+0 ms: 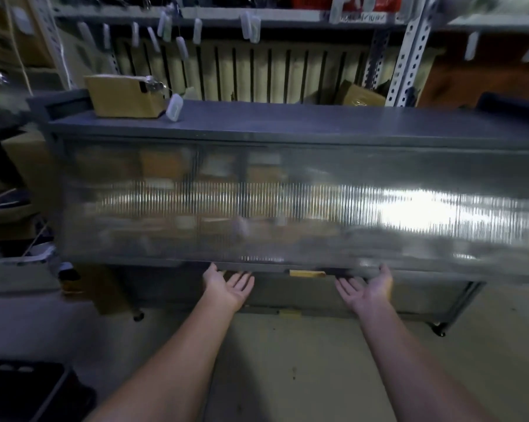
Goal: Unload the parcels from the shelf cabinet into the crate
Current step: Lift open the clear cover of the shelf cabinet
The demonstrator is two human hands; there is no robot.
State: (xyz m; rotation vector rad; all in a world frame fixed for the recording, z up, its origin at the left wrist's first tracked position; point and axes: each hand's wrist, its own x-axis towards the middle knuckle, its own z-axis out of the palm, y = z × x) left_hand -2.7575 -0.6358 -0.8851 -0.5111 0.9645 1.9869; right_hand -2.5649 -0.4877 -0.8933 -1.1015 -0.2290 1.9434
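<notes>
A low grey shelf cabinet (287, 123) stands before me, fronted by a ribbed translucent door panel (287, 202). Brown parcels (165, 169) show blurred behind the panel, mostly on the left. My left hand (226, 284) and my right hand (367, 289) are palm-up with fingers spread, fingertips under the panel's lower edge, thumbs touching it. Neither hand encloses anything. A dark crate (28, 391) sits on the floor at the bottom left, only partly in view.
A cardboard box (123, 95) and a white tag (175, 108) lie on the cabinet top. Metal racking (409, 50) with hanging tags rises behind. Clutter and boxes (13, 208) fill the left side. Bare concrete floor (287, 360) lies below my arms.
</notes>
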